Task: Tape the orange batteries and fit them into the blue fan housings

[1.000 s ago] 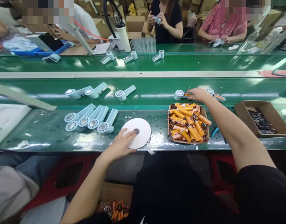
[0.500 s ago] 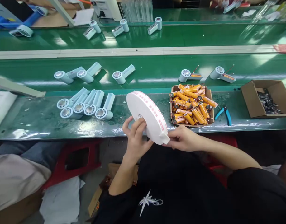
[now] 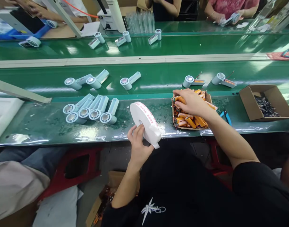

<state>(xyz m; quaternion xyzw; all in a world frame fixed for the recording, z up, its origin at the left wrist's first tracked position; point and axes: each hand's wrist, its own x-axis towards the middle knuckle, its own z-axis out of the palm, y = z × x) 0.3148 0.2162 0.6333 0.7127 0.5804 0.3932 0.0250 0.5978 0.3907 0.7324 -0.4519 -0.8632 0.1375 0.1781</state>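
My left hand (image 3: 138,142) grips a large white roll of tape (image 3: 145,123) with red marks on its edge, held upright at the bench's near edge. My right hand (image 3: 191,101) reaches into a shallow cardboard tray (image 3: 207,98) full of orange cylindrical batteries (image 3: 190,122), fingers curled down among them; what they hold is hidden. Several pale blue fan housings (image 3: 92,109) lie in a row to the left of the roll.
On the green belt (image 3: 158,75) lie more pale blue housings (image 3: 129,80), two with wires (image 3: 190,80). A brown box of dark small parts (image 3: 264,102) and blue cutters (image 3: 226,116) sit to the right. Other people work across the far belt. A red stool (image 3: 73,164) stands below.
My right hand left the tape roll's end and moved up right into the battery tray. The left hand still holds the roll, now lower and closer to the bench.
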